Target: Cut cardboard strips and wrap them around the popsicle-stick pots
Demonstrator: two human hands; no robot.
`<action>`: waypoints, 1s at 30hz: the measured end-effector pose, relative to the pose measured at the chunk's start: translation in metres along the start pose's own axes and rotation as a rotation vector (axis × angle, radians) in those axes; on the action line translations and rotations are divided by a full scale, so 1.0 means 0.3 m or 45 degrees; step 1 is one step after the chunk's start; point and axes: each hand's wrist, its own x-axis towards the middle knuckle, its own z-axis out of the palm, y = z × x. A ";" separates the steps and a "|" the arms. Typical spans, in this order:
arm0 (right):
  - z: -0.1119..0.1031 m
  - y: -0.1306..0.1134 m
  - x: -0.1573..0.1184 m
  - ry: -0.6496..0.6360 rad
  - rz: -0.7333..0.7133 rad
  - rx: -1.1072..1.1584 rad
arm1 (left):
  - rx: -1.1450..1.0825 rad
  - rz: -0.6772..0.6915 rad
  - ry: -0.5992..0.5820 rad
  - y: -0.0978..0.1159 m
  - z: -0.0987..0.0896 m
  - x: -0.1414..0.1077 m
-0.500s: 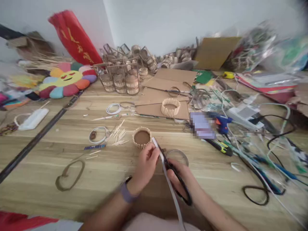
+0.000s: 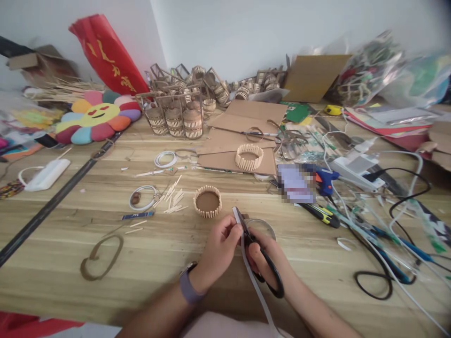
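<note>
My left hand (image 2: 223,241) pinches a thin white strip (image 2: 254,281) near its upper end; the strip's tail hangs down toward my lap. Black-handled scissors (image 2: 271,272) are in my right hand (image 2: 266,253), their blades pointing up and away alongside the strip. Just beyond my left hand stands a round ring of short sticks with a brown base (image 2: 207,202). A clear round roll (image 2: 262,227) lies partly behind my right hand. A second stick ring (image 2: 249,157) rests on the cardboard (image 2: 218,162).
Loose sticks (image 2: 172,199) and white coils (image 2: 143,197) lie left of centre. A long black bar (image 2: 52,206) crosses the left side. At right are a yellow-black cutter (image 2: 321,214), a blue glue gun (image 2: 326,180) and tangled cables. Small stick-banded baskets (image 2: 174,122) stand at the back.
My left hand and the strip's upper end have moved right and slightly toward me, away from the near stick ring. The scissors' tips now lie close beside the strip's end.
</note>
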 end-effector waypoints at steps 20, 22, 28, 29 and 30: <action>0.008 0.000 -0.018 -0.159 0.073 0.121 | 0.324 0.097 0.176 0.010 -0.066 0.038; 0.007 0.000 -0.017 -0.173 0.062 0.110 | 0.378 0.139 0.181 0.010 -0.068 0.038; 0.010 0.004 -0.017 -0.164 0.065 0.081 | 0.555 0.295 0.223 0.018 -0.077 0.031; 0.012 0.005 -0.017 -0.159 0.066 0.078 | 0.584 0.324 0.239 0.020 -0.077 0.029; 0.013 0.005 -0.019 -0.153 0.066 0.078 | 0.597 0.341 0.251 0.021 -0.075 0.028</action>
